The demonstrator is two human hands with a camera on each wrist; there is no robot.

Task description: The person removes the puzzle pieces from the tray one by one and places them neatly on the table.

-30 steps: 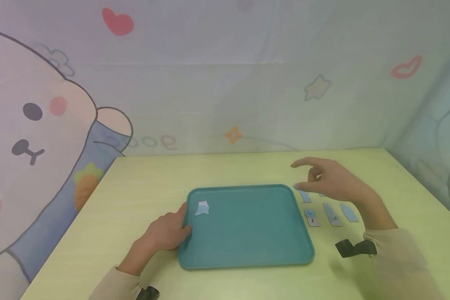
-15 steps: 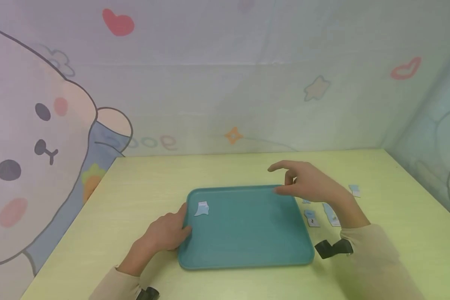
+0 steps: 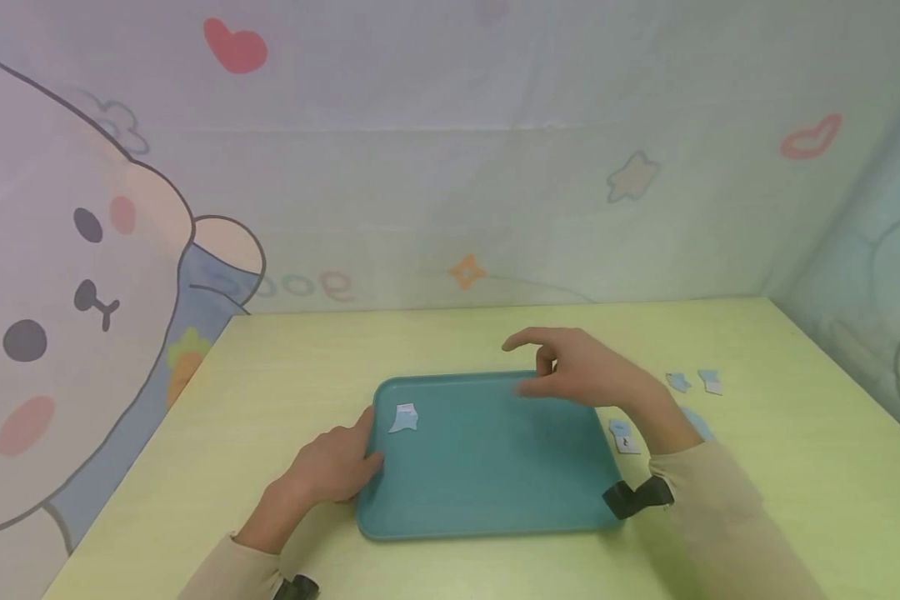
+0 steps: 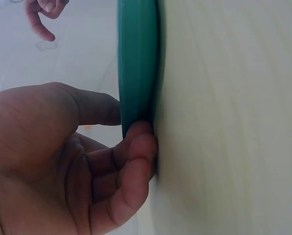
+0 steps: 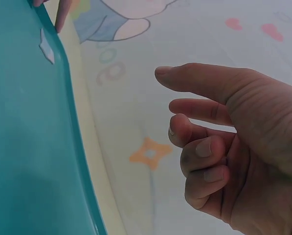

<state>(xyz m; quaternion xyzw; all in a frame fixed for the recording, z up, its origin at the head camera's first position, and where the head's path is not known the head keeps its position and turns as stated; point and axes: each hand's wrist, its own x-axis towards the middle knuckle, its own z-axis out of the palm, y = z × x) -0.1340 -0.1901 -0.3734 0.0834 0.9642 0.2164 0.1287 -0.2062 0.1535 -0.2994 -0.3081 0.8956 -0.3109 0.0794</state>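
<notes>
A teal tray (image 3: 487,467) lies on the table. My left hand (image 3: 333,462) grips its left edge; in the left wrist view the thumb is at the rim and the curled fingers (image 4: 136,166) are against the outer side. Inside the tray's upper left corner is a light blue and white puzzle piece (image 3: 404,417). My right hand (image 3: 581,367) hovers over the tray's far right corner, holding nothing. Its thumb (image 5: 204,81) and index finger are extended apart, while the other fingers bend inward.
Right of the tray lie several loose pieces: a blue and white puzzle piece (image 3: 624,437) near its edge, a small piece (image 3: 678,382) and another piece (image 3: 711,382) farther back. My right forearm partly covers a blue piece (image 3: 696,423). A printed cloth (image 3: 420,167) hangs behind the table.
My right hand has moved left from above the loose pieces to over the tray's far right corner. The left hand, the tray and the piece in it stay in place.
</notes>
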